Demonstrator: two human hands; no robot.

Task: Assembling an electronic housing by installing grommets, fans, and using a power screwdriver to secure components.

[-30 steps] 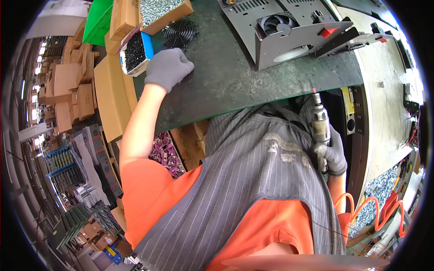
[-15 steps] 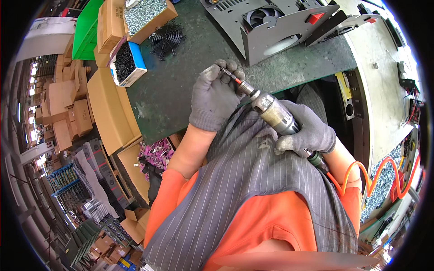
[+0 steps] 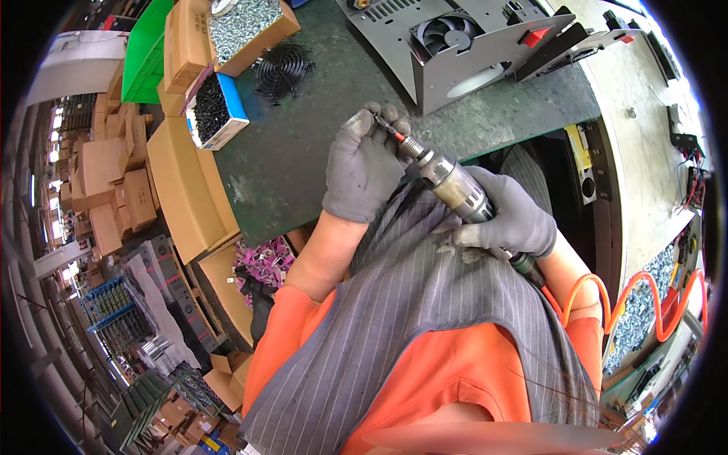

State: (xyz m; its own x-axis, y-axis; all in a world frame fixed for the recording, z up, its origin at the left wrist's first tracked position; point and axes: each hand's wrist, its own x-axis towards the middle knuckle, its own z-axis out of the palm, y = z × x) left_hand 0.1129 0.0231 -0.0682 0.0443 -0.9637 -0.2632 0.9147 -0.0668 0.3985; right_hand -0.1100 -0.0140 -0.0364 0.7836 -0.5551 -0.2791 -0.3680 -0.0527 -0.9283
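My right hand, in a grey work glove, is wrapped round a pneumatic screwdriver with a worn metal body. The tool is tilted, its front end toward the upper left. At that end my gloved left hand has its fingers closed about the tip of the screwdriver bit, just past a red ring. Whether a screw sits on the tip is too small to tell. Both hands are above the near edge of the dark green workbench. Beyond them stands a grey sheet-metal housing with a black fan in it.
At the far left of the bench are a carton of silvery screws, a smaller box of black screws and a black round fan guard. An orange coiled air hose runs from the tool to the right. An open cardboard box stands leftward.
My right hand and the screwdriver have shifted slightly left and up. The left hand has moved a little to the right, its fingers still at the bit tip.
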